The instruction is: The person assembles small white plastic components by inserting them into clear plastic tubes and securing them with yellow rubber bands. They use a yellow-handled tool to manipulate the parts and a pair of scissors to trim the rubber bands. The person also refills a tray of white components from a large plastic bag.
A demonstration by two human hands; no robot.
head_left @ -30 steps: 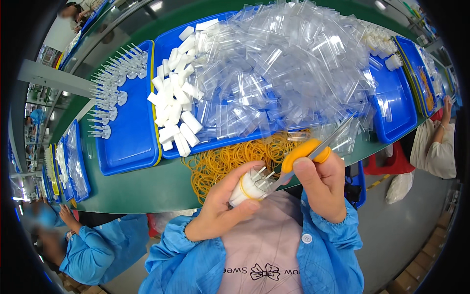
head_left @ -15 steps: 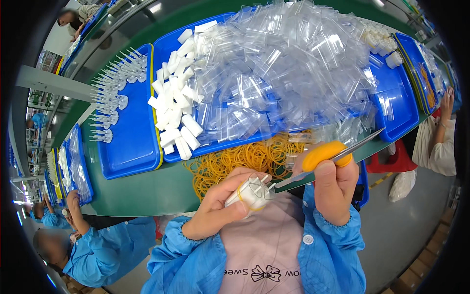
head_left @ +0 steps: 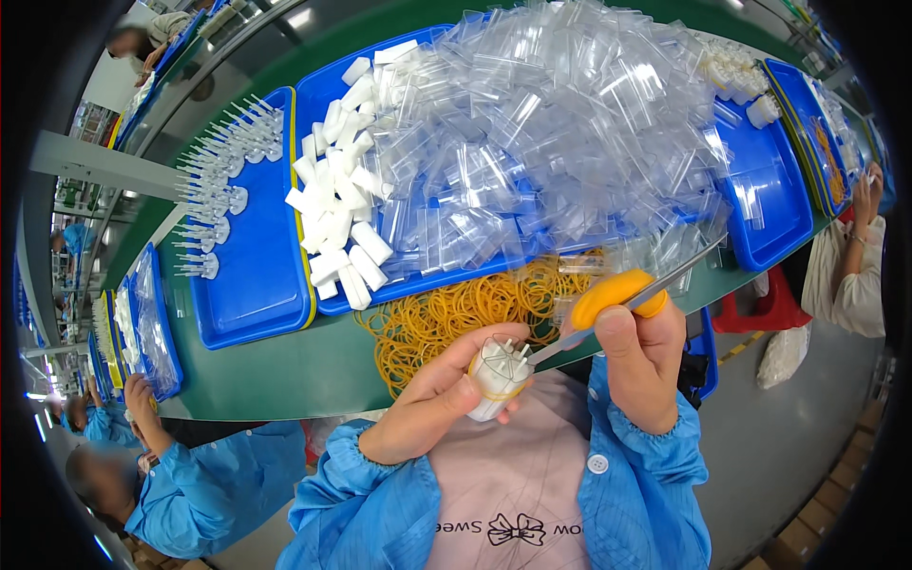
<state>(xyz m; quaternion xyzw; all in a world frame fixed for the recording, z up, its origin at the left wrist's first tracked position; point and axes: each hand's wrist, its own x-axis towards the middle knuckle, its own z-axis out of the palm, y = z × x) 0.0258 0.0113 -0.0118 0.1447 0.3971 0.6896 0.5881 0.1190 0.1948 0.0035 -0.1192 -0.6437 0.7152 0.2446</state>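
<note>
My left hand (head_left: pixel 432 404) is closed around a small white bundle (head_left: pixel 496 378). Thin white stems stick up from its top inside a clear-edged rim, and a yellow rubber band circles it. My right hand (head_left: pixel 646 366) grips a slim metal tool with a thick orange handle (head_left: pixel 613 296). One end slants up to the right; the other meets or nearly meets the rim of the bundle. Contact there is too small to judge. Just beyond my hands lies a heap of yellow rubber bands (head_left: pixel 456 318) on the green table (head_left: pixel 285 380).
Behind the bands, a blue tray holds white blocks (head_left: pixel 332 214) and a tall pile of clear plastic sleeves (head_left: pixel 579 123). A blue tray (head_left: pixel 249 294) on the left carries clear stemmed pieces (head_left: pixel 214 195). Another blue tray (head_left: pixel 774 204) stands right. Co-workers sit at both sides.
My left hand has tilted the bundle more upright, with its stems pointing up. My right hand and the tool have shifted slightly left and down.
</note>
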